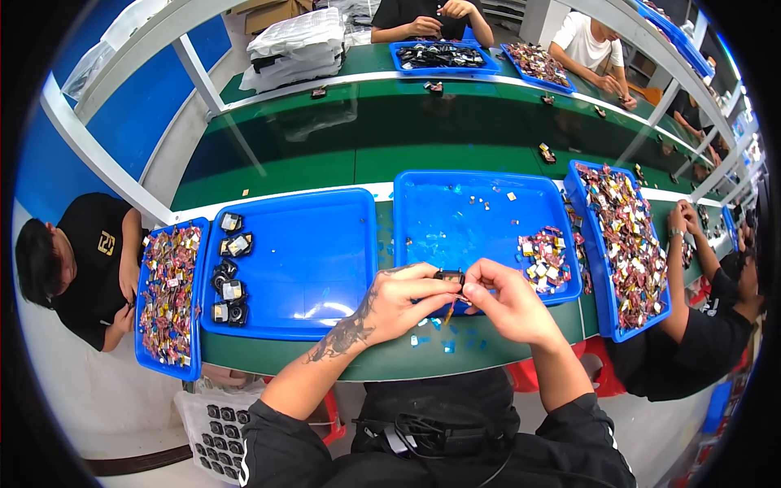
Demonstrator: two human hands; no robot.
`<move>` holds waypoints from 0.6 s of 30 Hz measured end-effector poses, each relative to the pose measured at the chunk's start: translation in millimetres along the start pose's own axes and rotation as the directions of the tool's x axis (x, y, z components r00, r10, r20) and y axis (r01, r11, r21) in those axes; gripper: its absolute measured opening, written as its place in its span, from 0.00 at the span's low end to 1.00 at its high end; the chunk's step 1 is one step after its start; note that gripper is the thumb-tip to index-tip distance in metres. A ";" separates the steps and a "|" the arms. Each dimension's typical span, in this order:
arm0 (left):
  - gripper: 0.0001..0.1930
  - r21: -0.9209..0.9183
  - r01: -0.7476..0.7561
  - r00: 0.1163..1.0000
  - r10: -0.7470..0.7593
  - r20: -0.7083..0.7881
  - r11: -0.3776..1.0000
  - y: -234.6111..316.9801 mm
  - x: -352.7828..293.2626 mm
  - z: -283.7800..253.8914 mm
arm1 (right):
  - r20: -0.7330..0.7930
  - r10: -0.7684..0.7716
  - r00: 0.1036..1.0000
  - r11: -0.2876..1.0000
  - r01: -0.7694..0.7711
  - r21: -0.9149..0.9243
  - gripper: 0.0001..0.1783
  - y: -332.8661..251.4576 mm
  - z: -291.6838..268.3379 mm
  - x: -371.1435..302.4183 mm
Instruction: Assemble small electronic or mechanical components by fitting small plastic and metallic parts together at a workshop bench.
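Handling: one small black module [450, 276], two hands

Location: above the blue tray's [472, 232] 6 o'clock edge. Your left hand [407, 297] held it from 9 o'clock; your right hand [503, 299] sat at 3, fingertips narrowed, grip unclear. Step, apparently: working at thin wires [449, 314], which pointed toward 6. Next move probably called for steady support. Long axis: roughly 9 to 3; facing unclear.

You sit in a factory-like assembly workshop, shown by the long, flat green-topped workbench [285, 167], shallow rectangular blue plastic trays [309, 260] of small parts, and black- and white-shirted co-workers [587, 47].
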State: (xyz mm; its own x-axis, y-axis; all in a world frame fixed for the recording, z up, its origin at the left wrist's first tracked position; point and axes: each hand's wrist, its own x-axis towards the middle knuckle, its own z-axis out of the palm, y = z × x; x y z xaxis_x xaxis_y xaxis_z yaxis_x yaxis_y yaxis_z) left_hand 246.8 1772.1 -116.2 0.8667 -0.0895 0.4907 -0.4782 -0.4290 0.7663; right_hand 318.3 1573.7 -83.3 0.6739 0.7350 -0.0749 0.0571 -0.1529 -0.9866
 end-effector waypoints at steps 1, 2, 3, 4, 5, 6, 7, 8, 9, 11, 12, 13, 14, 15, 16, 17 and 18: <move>0.09 -0.146 0.091 0.996 -0.090 0.016 0.985 1.4 0.5 0.3 | 0.028 -0.010 1.000 0.999 0.011 -0.034 0.08 -1.8 -1.8 -0.5; 0.09 -0.147 0.094 0.996 -0.092 0.021 0.985 3.2 0.4 -0.5 | 0.056 -0.018 0.998 0.997 0.022 -0.068 0.09 -2.3 -2.5 -1.7; 0.09 -0.181 0.189 0.981 -0.177 0.083 0.965 5.0 1.6 -2.6 | 0.053 -0.018 0.998 0.997 0.022 -0.067 0.09 -1.3 -2.9 -2.5; 0.09 -0.210 0.284 0.955 -0.257 0.147 0.936 5.9 2.4 -3.3 | 0.000 -0.013 1.000 0.999 0.013 -0.043 0.09 0.6 -2.9 -3.7; 0.09 -0.210 0.285 0.955 -0.257 0.150 0.935 4.7 2.5 -0.3 | -0.052 -0.007 0.999 1.000 0.006 -0.018 0.09 1.8 -3.0 -5.1; 0.09 -0.317 0.346 0.938 -0.322 0.125 0.883 2.3 1.3 4.1 | -0.051 -0.007 0.999 1.000 0.006 -0.018 0.09 0.4 -2.3 -6.2; 0.10 -0.422 0.396 0.915 -0.389 0.108 0.815 1.2 0.6 6.4 | -0.053 0.005 0.999 0.997 -0.008 -0.071 0.09 -2.3 -1.4 -7.7; 0.10 -0.422 0.397 0.915 -0.390 0.108 0.815 1.5 0.5 6.3 | -0.054 0.016 0.998 0.992 -0.023 -0.124 0.09 -3.8 -0.2 -8.6; 0.10 -0.437 0.414 0.907 -0.404 0.120 0.798 1.1 0.9 6.5 | -0.055 0.017 0.998 0.992 -0.024 -0.124 0.09 -1.5 1.4 -8.1; 0.10 -0.453 0.431 0.898 -0.419 0.133 0.780 -1.5 0.6 7.5 | -0.190 -0.062 0.980 0.994 0.078 0.079 0.09 4.5 6.0 -6.2; 0.10 -0.473 0.456 0.885 -0.440 0.152 0.754 -4.9 0.0 7.8 | -0.188 -0.062 0.980 0.994 0.077 0.077 0.09 3.4 7.9 -6.6; 0.10 -0.493 0.481 0.871 -0.461 0.171 0.725 -7.4 -0.5 7.9 | -0.216 -0.084 0.973 0.993 0.099 0.059 0.11 2.3 9.9 -7.2; 0.10 -0.495 0.480 0.871 -0.463 0.167 0.725 -8.1 -0.8 7.7 | -0.244 -0.106 0.964 0.992 0.119 0.039 0.14 1.0 12.3 -7.2; 0.11 -0.500 0.494 0.863 -0.471 0.182 0.711 -6.6 -0.4 8.0 | -0.280 -0.119 0.952 0.992 0.122 -0.007 0.16 1.1 15.7 -6.4; 0.12 -0.506 0.508 0.855 -0.480 0.197 0.697 -5.4 -0.1 8.2 | -0.277 -0.117 0.954 0.993 0.119 -0.009 0.16 4.5 18.7 -5.4; 0.12 -0.510 0.507 0.855 -0.481 0.193 0.695 -4.7 0.7 8.9 | -0.327 -0.156 0.932 0.987 0.162 -0.011 0.15 10.1 21.6 -3.9; 0.13 -0.548 0.479 0.865 -0.474 0.164 0.686 -3.0 1.5 9.6 | -0.370 -0.195 0.908 0.979 0.204 -0.014 0.14 13.3 24.0 -1.4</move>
State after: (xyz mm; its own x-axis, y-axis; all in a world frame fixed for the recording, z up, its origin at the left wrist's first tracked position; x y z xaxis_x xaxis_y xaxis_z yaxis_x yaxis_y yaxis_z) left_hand 250.9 1764.6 -121.7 0.9998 -0.0212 -0.0063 0.0095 0.1558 0.9877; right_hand 300.4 1586.5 -99.8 0.8736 0.4530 0.1778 0.2038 -0.0088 -0.9790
